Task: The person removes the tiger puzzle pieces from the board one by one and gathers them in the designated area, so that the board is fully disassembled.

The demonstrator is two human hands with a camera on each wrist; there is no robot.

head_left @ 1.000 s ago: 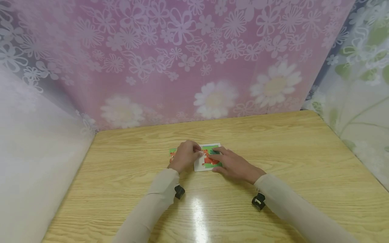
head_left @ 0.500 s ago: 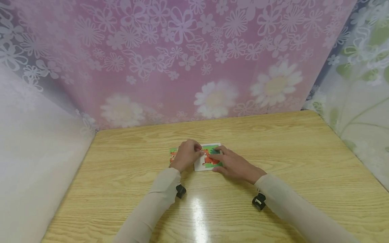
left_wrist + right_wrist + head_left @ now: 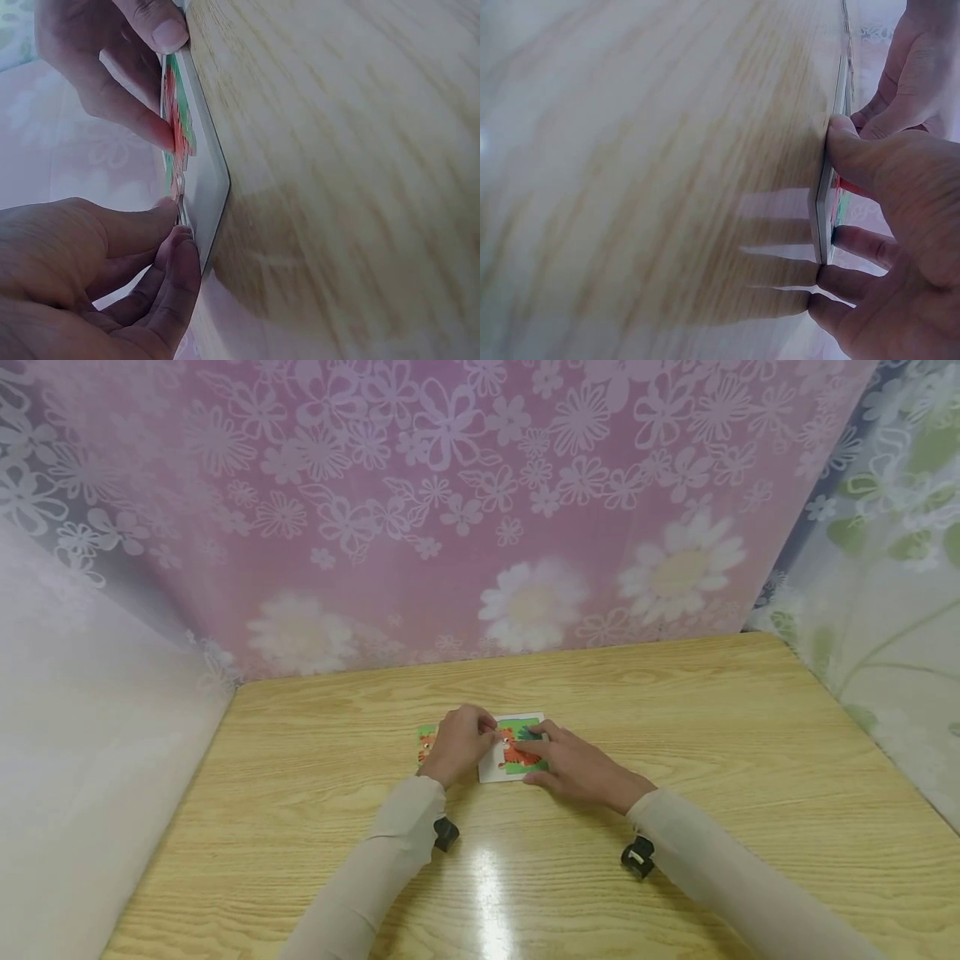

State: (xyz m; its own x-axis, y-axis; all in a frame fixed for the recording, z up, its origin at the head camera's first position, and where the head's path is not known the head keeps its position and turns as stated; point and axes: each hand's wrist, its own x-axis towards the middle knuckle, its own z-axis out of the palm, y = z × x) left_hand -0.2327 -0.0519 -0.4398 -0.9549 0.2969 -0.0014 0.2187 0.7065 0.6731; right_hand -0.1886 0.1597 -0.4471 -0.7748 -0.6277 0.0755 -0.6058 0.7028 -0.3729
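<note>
A white puzzle board [image 3: 491, 768] lies flat on the table, bearing joined puzzle pieces [image 3: 522, 758] with an orange tiger on green. Over the board's left part, my left hand [image 3: 459, 745] pinches a thin puzzle piece [image 3: 180, 211] between thumb and fingertips, at the left edge of the joined pieces. Its picture is mostly hidden by the fingers. My right hand [image 3: 581, 768] rests spread over the board's right side, one finger pressing on the tiger picture. The right thumb [image 3: 846, 139] touches the near rim, and other fingertips touch the right edge.
More tiger puzzle pieces [image 3: 426, 743] lie left of the board, partly hidden behind the left hand. The wooden table [image 3: 337, 718] ends at a pink flowered curtain [image 3: 420, 568], with pale cloth on both sides. Dark wrist cameras [image 3: 638, 857] are on both sleeves.
The left hand shifted slightly to the right over the board, then stayed nearly in place. The right hand and the board look unmoved.
</note>
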